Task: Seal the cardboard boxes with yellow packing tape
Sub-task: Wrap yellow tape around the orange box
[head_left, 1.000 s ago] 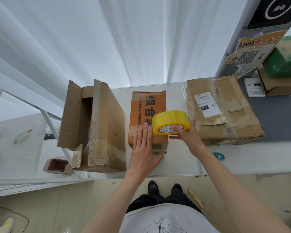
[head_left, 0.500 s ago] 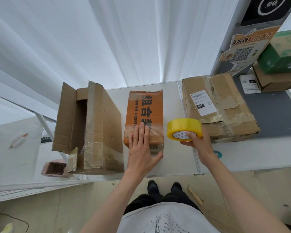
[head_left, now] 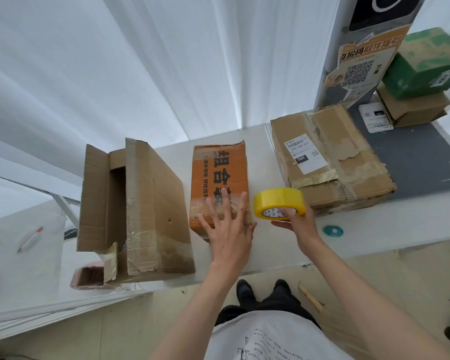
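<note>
Noted at centre: right hand point(head_left: 298, 221) gripping a roll of yellow packing tape point(head_left: 279, 202), fingers hooked through the core, thumb extended below and clear of the roll. Roll held on edge, lifted off the white table point(head_left: 374, 229), open core facing the camera. Immediately left of the grip: orange cardboard box point(head_left: 219, 183) printed with black characters, lying flat, near end wrapped in clear tape. Left hand point(head_left: 227, 224) laid on that near end, fingers straight and spread, palm down, grasping nothing. Small gap between the roll and the orange box; contact not evident. Just behind and right of the grip: large brown box point(head_left: 330, 162), closed, bearing a white shipping label point(head_left: 305, 153) and patches of old tape; roll overlapping its near left corner in view, contact impossible to confirm. Farther left of the grip, beyond the orange box: tall brown carton point(head_left: 151, 211) on its side, flaps standing open, old tape peeling at its near edge. Close right of the grip, on the table: small teal disc point(head_left: 333, 231). Far right and behind: green box point(head_left: 424, 63) stacked on a smaller brown box point(head_left: 413, 109), beside an orange QR-code poster point(head_left: 361, 66).
</note>
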Available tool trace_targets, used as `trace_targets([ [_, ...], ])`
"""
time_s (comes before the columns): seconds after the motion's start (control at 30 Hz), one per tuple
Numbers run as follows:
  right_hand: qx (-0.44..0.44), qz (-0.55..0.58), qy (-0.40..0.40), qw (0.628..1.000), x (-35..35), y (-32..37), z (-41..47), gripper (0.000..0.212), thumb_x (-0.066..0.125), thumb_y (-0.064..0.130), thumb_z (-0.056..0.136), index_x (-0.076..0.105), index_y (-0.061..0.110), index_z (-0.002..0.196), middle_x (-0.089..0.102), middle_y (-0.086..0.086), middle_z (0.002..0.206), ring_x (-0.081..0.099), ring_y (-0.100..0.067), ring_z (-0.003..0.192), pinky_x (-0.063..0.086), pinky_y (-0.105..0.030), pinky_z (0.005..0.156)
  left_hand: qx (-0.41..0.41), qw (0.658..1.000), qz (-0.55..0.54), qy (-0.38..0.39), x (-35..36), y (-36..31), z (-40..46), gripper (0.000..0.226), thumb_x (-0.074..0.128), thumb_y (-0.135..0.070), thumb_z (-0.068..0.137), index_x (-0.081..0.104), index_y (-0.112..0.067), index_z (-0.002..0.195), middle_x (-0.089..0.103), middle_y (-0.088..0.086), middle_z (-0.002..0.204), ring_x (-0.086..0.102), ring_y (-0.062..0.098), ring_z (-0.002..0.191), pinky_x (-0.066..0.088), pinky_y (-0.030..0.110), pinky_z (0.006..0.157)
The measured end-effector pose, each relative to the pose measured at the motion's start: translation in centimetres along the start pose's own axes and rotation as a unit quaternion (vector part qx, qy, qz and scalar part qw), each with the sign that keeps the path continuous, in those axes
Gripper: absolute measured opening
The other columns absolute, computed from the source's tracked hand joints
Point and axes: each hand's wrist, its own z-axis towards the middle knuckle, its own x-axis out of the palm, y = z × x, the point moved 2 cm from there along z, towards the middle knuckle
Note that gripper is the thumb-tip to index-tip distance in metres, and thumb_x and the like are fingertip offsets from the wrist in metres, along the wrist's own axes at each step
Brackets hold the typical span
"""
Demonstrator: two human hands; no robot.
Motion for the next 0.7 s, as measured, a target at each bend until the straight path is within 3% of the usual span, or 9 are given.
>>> trace_targets([
  [0.07,0.020,0.018,0.005,1.000,0.3,-0.9,0.0,0.040,0.071,0.006,0.089,0.062,0.011,0.128,0.073,-0.016,0.109,0.075,-0.029,0.091,0.062,-0.039,0.068,-0.004,1.000,-0.007,-0.001,0.0,-0.1,-0.1,0.074,0.034,-0.063,0.101,-0.007,-0.044,0.159,-0.019,0.005,0.169,-0.013,0.047,0.153,0.004,0.074,0.116],
  [0.23,0.058,0.044,0.016,0.997,0.5,-2.3,-0.1,0.034,0.076,0.012,0.088,0.065,0.008,0.120,0.075,-0.018,0.107,0.076,-0.034,0.089,0.062,-0.038,0.068,-0.055,0.998,-0.015,-0.027,-2.4,1.7,1.5,0.093,0.026,-0.089,0.082,0.018,-0.039,0.159,0.020,0.005,0.160,0.021,0.036,0.145,0.027,0.057,0.112],
  [0.37,0.061,0.036,0.016,0.997,0.6,-2.4,-0.1,0.033,0.077,0.016,0.087,0.066,0.011,0.117,0.076,-0.014,0.102,0.076,-0.035,0.087,0.062,-0.037,0.067,-0.138,0.986,-0.082,0.038,-2.9,2.9,2.6,0.120,0.039,-0.101,0.062,0.005,-0.041,0.161,-0.010,0.010,0.168,-0.010,0.045,0.153,0.003,0.068,0.119],
  [0.43,0.063,0.028,0.021,0.997,0.6,-2.3,-0.1,0.035,0.077,0.017,0.087,0.065,0.009,0.119,0.076,-0.014,0.103,0.076,-0.034,0.087,0.063,-0.038,0.068,-0.148,0.981,-0.109,0.056,-2.7,2.7,2.5,0.127,0.045,-0.101,0.057,-0.001,-0.043,0.160,-0.019,0.010,0.167,-0.016,0.047,0.152,0.002,0.072,0.117],
  [0.57,0.064,0.006,0.020,0.998,0.6,-2.2,-0.2,0.040,0.077,0.020,0.088,0.063,0.010,0.124,0.073,-0.016,0.111,0.075,-0.032,0.092,0.063,-0.041,0.073,-0.153,0.979,-0.117,0.063,-2.9,2.4,2.7,0.127,0.060,-0.093,0.061,0.001,-0.041,0.160,-0.017,0.011,0.167,-0.007,0.050,0.151,0.012,0.074,0.115],
  [0.7,0.034,-0.015,-0.001,0.999,0.6,-1.4,-0.3,0.042,0.075,0.015,0.089,0.061,0.009,0.128,0.071,-0.016,0.114,0.073,-0.032,0.095,0.063,-0.036,0.068,-0.159,0.976,-0.139,0.056,-3.4,2.6,3.1,0.124,0.070,-0.086,0.059,0.010,-0.039,0.157,-0.009,0.012,0.167,0.001,0.053,0.149,0.016,0.075,0.112],
])
